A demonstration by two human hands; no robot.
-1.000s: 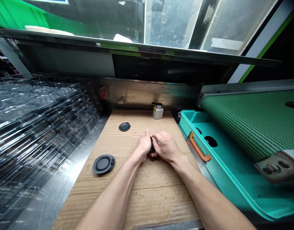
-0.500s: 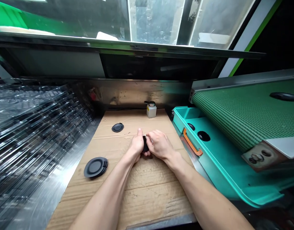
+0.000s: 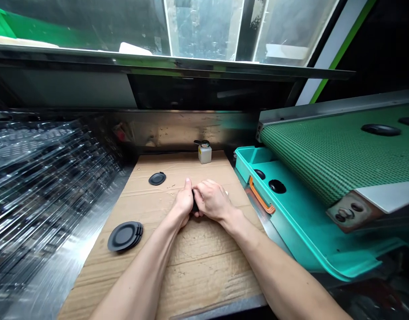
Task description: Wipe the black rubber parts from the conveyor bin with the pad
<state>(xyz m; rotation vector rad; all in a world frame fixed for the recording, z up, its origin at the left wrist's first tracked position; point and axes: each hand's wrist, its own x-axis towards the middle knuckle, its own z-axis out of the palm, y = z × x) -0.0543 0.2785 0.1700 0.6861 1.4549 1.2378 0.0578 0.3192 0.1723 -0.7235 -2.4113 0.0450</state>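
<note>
1 left hand [image 3: 183,200], 1 right hand [image 3: 211,200], 1 black disc [image 3: 194,202] between them; cardboard sheet [image 3: 207,275]: 1 loose disc [image 3: 156,178], 1 disc stack [image 3: 125,236], 1 bottle [image 3: 204,154]; teal tray [image 3: 311,235]: 2 recessed discs [image 3: 277,186]; green belt [image 3: 324,164]: 2 belt discs [image 3: 380,130].

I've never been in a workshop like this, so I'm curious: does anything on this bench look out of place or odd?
The stack of black discs on the cardboard sheet looks slightly askew. Its layers sit offset, fanned toward one side rather than squared up. Nothing else stands out.
</note>
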